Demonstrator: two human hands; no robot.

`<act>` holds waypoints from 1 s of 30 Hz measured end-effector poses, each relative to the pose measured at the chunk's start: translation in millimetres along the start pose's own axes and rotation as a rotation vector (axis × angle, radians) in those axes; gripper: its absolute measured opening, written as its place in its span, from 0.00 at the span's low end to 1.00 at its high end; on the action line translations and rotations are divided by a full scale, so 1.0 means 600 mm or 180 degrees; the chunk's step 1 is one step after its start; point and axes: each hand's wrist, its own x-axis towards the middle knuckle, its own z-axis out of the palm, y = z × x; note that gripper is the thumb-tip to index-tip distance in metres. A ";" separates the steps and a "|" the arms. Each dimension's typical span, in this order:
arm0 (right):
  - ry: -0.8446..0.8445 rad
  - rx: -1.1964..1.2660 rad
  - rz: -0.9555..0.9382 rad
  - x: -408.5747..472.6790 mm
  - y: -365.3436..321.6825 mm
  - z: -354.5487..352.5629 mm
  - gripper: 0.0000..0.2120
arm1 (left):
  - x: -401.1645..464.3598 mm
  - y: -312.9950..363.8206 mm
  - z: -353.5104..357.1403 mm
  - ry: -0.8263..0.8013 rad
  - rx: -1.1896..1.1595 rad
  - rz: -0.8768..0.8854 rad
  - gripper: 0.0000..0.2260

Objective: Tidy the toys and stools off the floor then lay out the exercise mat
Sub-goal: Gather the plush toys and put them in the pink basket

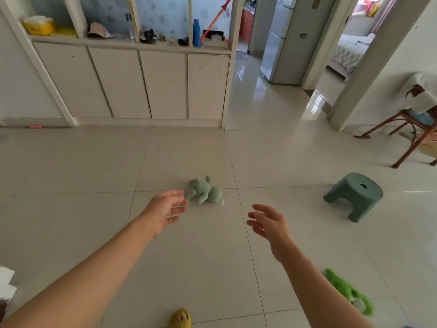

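A pale green plush toy (205, 191) lies on the tiled floor in the middle of the view. My left hand (165, 209) reaches toward it, fingers apart, fingertips just short of its near end. My right hand (268, 222) hovers to the right of the toy, open and holding nothing. A small teal plastic stool (354, 195) stands on the floor at the right. A bright green plush toy (350, 292) lies at the lower right, partly hidden behind my right forearm. No exercise mat is in view.
A white cabinet (151, 84) with cluttered shelves lines the far wall. A wooden chair (411, 129) with a cloth over it stands at the right edge. My foot in a yellow slipper (181, 318) shows at the bottom. A doorway opens past a fridge (283, 43).
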 end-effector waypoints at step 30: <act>-0.0002 0.0164 0.1104 0.719 -0.097 0.116 0.10 | 0.733 0.220 0.121 0.0104 0.0511 -0.0904 0.10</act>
